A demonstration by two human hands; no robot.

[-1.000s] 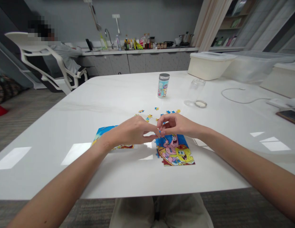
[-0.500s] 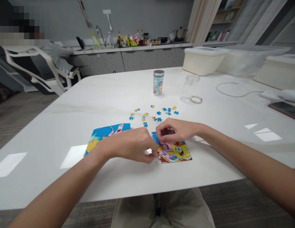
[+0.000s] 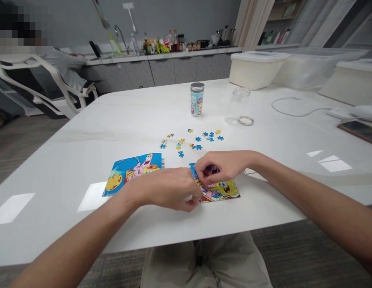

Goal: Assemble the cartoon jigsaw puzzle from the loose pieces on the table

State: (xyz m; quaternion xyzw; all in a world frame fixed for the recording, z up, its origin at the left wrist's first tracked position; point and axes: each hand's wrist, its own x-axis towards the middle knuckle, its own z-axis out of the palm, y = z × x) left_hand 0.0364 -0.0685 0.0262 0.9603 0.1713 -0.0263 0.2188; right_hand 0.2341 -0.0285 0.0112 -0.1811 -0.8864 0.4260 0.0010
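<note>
A partly joined jigsaw puzzle (image 3: 226,189) with a yellow cartoon figure lies flat near the table's front edge. My left hand (image 3: 176,190) is closed at its left edge, thumb and fingers pinched together. Over the puzzle's upper left part, my right hand (image 3: 217,166) is bent down with curled fingertips touching it. Whatever either set of fingertips grips is hidden. Left of the puzzle rests a printed picture card (image 3: 120,174), partly covered by my left forearm. Several loose blue and yellow jigsaw pieces (image 3: 198,147) are scattered just beyond my hands.
Behind the loose pieces stands a cartoon-printed canister (image 3: 197,100). A clear jar (image 3: 239,102) and a round lid (image 3: 246,120) are to its right. Plastic bins (image 3: 257,70), a white cable (image 3: 289,115) and a phone (image 3: 361,131) occupy the right side. A person sits in a chair (image 3: 58,88) at far left.
The view has shifted slightly. My left hand has turned a little and sits slightly lower at the puzzle's left edge, exposing more of the card. My right hand stays over the puzzle.
</note>
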